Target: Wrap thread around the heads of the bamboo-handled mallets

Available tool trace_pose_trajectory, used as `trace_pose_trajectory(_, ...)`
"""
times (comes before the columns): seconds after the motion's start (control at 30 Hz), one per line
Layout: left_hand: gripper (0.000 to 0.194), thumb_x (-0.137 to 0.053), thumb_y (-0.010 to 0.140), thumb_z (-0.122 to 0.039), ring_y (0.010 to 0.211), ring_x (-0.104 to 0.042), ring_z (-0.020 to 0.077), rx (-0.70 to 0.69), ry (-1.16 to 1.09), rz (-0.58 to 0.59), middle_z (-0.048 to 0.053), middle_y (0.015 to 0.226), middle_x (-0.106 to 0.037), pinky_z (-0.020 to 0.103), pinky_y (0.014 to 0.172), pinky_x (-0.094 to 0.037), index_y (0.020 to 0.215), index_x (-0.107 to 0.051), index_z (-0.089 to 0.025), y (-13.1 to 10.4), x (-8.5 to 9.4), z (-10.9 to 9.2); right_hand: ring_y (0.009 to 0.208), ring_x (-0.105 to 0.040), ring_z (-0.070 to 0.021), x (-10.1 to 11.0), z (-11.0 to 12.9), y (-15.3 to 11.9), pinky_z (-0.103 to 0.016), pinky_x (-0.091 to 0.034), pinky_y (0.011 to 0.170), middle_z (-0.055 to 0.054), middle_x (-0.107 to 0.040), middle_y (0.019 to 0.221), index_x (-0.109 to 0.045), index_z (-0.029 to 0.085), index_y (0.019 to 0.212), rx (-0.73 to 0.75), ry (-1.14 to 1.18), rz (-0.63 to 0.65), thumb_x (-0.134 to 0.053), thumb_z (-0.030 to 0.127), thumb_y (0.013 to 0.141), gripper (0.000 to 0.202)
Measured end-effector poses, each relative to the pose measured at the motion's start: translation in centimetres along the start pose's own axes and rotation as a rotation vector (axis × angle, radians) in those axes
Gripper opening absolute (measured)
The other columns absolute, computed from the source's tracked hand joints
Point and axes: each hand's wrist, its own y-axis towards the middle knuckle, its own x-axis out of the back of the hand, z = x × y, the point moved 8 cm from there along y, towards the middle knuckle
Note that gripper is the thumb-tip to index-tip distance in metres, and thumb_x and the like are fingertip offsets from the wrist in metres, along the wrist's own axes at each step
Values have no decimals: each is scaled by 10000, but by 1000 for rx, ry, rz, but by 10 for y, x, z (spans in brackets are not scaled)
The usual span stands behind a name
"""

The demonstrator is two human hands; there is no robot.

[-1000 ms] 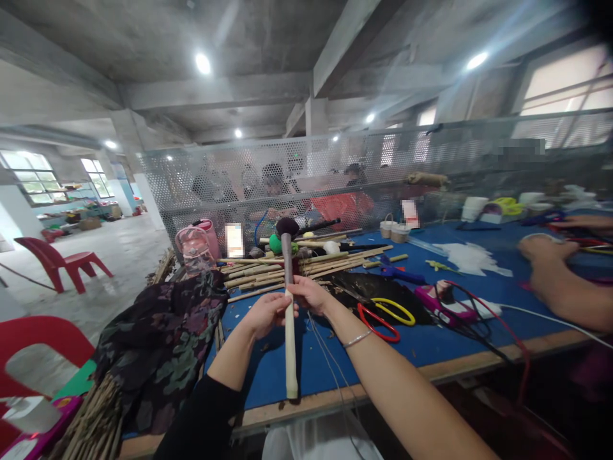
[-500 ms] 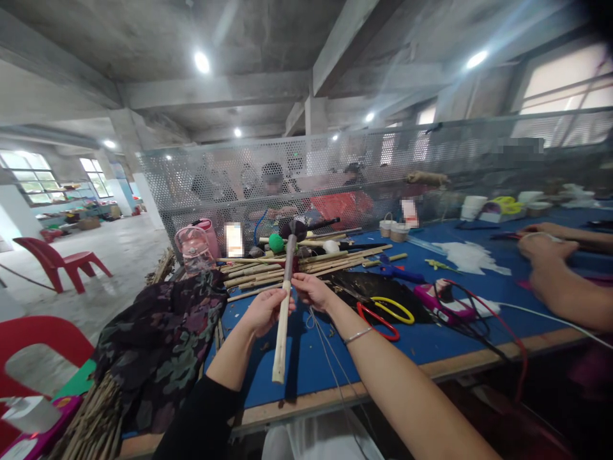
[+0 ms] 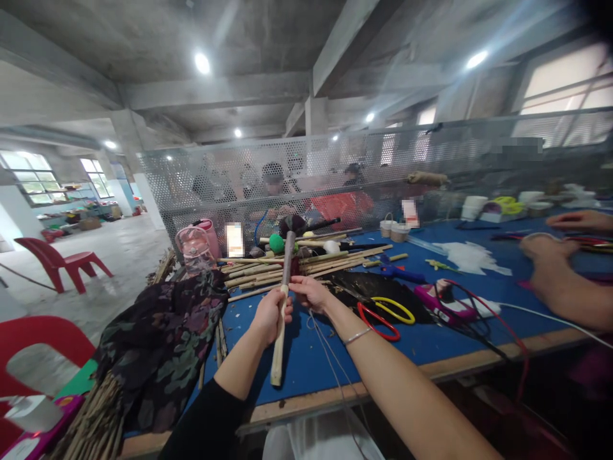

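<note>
Over the blue table (image 3: 320,377): a long stick (image 3: 277,358) slants away from the wearer, its bare pale end nearest and its grey-covered part reaching toward a dark round head (image 3: 291,224) at the far end.
Left hand (image 3: 271,318): closed around the pale part of the stick, fingers wrapped over it; a black sleeve (image 3: 211,415) covers the forearm.
Right hand (image 3: 311,295): fingers drawn together, tips right by the spot where grey meets pale; I cannot tell whether they grip the stick or something thin beside it. A silvery bangle (image 3: 357,335) circles the wrist.
Thin cords (image 3: 330,354): they trail from below the right hand down past the wooden table edge.
Cut sticks (image 3: 256,276): a loose pile beyond the hands, with a green ball (image 3: 276,243) and a white ball (image 3: 330,247) among them.
Scissors (image 3: 390,314): one red handle and one yellow, to the right of the hands, lying partly on black material (image 3: 357,287).
Magenta box (image 3: 443,308): farther right, with dark and red cables around it; a blue tool (image 3: 402,275) lies behind it.
Patterned dark cloth (image 3: 163,345): heaped at the left edge of the table, near a bundle of thin twigs (image 3: 93,421).
Pink containers (image 3: 196,246): upright behind the cloth, in front of the perforated screen (image 3: 211,176).
Another person's hands (image 3: 550,248): at the far right of the table; what they hold is too unclear to tell.
</note>
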Motion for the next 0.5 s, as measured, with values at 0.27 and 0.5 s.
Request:
trace_pose_trajectory(0.27, 336, -442, 779, -529, 319, -180, 17, 116, 35, 11, -99, 460, -282, 126, 327, -109, 760, -417, -195, -1, 1, 0, 284, -149, -18, -22, 12, -3, -183, -76, 294, 116, -306, 375, -500, 156, 713, 45, -9, 67, -643, 390, 690, 275)
trace_pose_trajectory(0.5, 398, -449, 758, -565, 363, -364, 54, 39, 296, -85, -52, 503, -432, 164, 341, -254, 757, -483, -168, 3, 13, 3, 349, -317, -27, -15, 12, -4, -185, -168, 343, 48, -470, 479, -534, 117, 676, 37, -120, -3, -661, 353, 648, 269)
